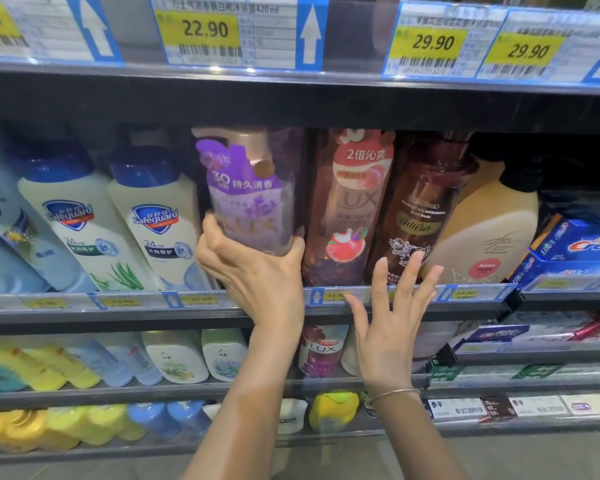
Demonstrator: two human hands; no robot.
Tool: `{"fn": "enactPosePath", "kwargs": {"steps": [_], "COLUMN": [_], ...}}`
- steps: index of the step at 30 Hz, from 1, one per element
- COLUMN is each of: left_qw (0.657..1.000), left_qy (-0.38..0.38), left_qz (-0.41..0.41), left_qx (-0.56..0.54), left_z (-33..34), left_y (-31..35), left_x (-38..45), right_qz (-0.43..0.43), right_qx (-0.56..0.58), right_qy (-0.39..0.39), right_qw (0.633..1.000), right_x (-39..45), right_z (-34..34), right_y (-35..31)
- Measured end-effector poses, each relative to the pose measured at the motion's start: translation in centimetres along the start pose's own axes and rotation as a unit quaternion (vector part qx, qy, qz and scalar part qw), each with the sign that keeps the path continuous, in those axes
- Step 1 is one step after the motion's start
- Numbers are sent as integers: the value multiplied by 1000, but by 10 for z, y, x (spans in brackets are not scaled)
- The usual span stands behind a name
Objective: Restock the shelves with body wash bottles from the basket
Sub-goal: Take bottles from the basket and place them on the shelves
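**Two hands at the body wash shelf, one bottle in a grip**

Two hands are up at the middle shelf (326, 318). The left hand (253, 268) cups the base of a purple LUX body wash bottle (248, 199), thumb on its left side and fingers curled round the right, holding it at the shelf's front edge near the centre of view. Whether the bottle's base rests on the shelf I cannot tell, since the hand covers it. The right hand (392, 327), at about 4 o'clock from the bottle, grips nothing: its fingers are spread and pointing up, the tips in front of the lower part of a dark brown body wash bottle (423, 216) and a cream bottle (489, 233). A thin bracelet (394, 393) circles that wrist.

Just beside the purple bottle, at its 3 o'clock, stands a pink LUX bottle (350, 209) with a red fruit on the label. At its 9 o'clock lean two white Safeguard bottles (156, 220) with blue caps. Blue Crest toothpaste boxes (575, 244) sit at the far right of the same shelf.

Yellow price tags (196, 31) reading 22.90 and 29.90 hang along the shelf edge at 12 o'clock. Lower shelves, at 6 to 8 o'clock, hold yellow, blue and white bottles.
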State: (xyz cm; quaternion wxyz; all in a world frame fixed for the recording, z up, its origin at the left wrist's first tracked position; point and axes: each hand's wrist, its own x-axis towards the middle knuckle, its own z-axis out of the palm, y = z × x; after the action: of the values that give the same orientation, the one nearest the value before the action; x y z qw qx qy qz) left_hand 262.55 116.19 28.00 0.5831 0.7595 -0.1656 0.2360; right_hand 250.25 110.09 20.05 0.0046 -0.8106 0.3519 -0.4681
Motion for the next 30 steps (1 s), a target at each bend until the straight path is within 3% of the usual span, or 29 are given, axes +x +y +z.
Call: {"fn": "enactPosePath", "kwargs": {"steps": [7,11,17,30], "left_qw": [994,994,982,967], "left_qy": [-16,-41,-174,-232], "left_qz": [-55,-38,24,41], "left_qx": [90,90,68,101], "left_z": [8,2,-25,-43], "left_y": [13,14,-2,2], "left_x": [8,7,4,6], "right_qz": [13,21,24,35], "right_qx": [6,13,25,-38], "right_qy": [-11,-14,-17,-13], "right_qw": [1000,1000,999,999], "right_x": [-1,-2,-1,1], "right_z": [1,1,-1,-15], "right_y": [-3,-6,-6,-18]}}
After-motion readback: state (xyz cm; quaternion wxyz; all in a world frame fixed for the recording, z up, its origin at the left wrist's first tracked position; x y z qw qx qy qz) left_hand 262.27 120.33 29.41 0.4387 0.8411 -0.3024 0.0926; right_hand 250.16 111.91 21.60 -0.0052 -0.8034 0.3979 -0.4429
